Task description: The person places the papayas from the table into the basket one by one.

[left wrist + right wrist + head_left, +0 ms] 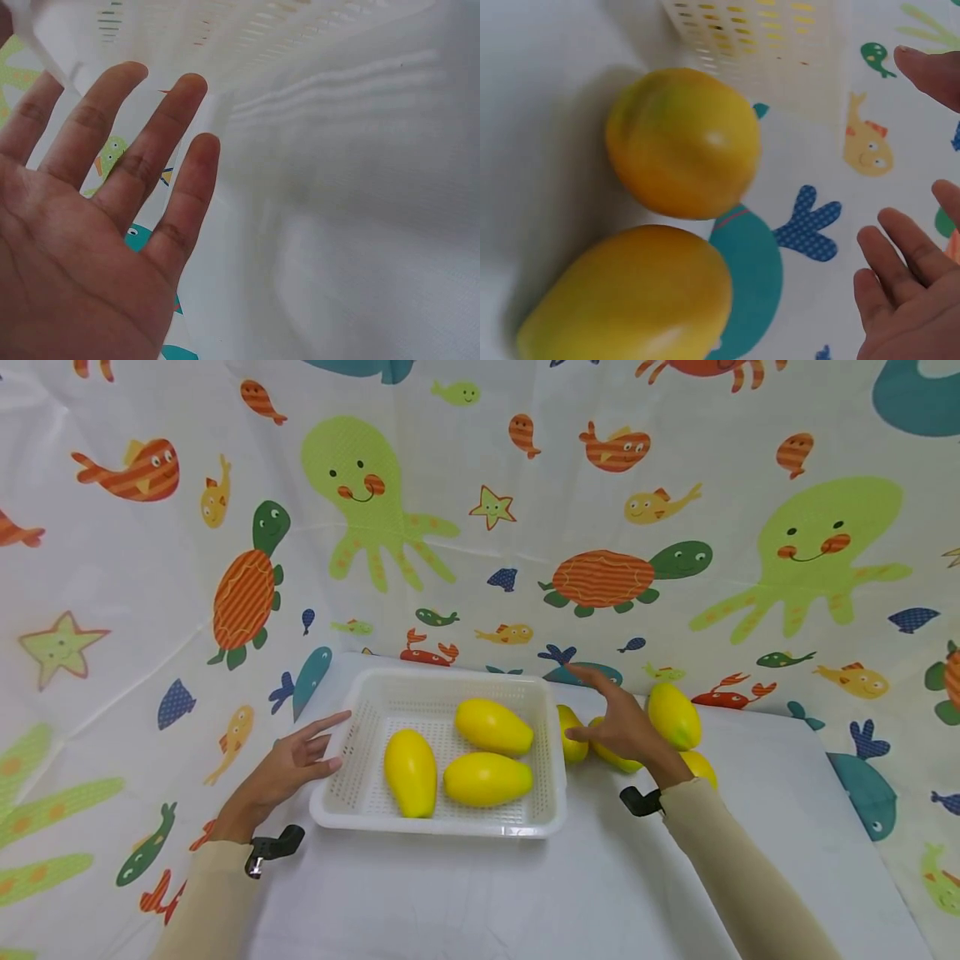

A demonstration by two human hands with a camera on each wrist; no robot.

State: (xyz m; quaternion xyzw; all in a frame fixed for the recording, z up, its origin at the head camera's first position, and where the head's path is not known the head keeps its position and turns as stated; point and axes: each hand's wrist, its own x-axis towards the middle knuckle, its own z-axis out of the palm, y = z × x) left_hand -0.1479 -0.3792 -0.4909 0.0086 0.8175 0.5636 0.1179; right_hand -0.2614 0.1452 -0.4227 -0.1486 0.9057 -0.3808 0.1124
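A white plastic basket [438, 827] with slotted walls stands on the table. Three yellow papaya-like fruits lie inside: one on the left [410, 774], one at the upper right [493, 727] and one at the lower right [487, 779]. My left hand [288, 767] is at the basket's left side with fingers extended; whether the fingertips touch it I cannot tell. Beyond the basket's right side, my right hand [618, 722] hovers, thumb and fingers spread, above similar fruits [572, 735]. In the right wrist view that hand [911, 300] holds nothing, with two fruits [682, 142] nearby.
Several yellow fruits lie right of the basket, including one farther back [673, 717] and one partly behind the right forearm [701, 767]. A curtain printed with sea animals [465, 527] rises behind and left of the white tabletop [420, 902].
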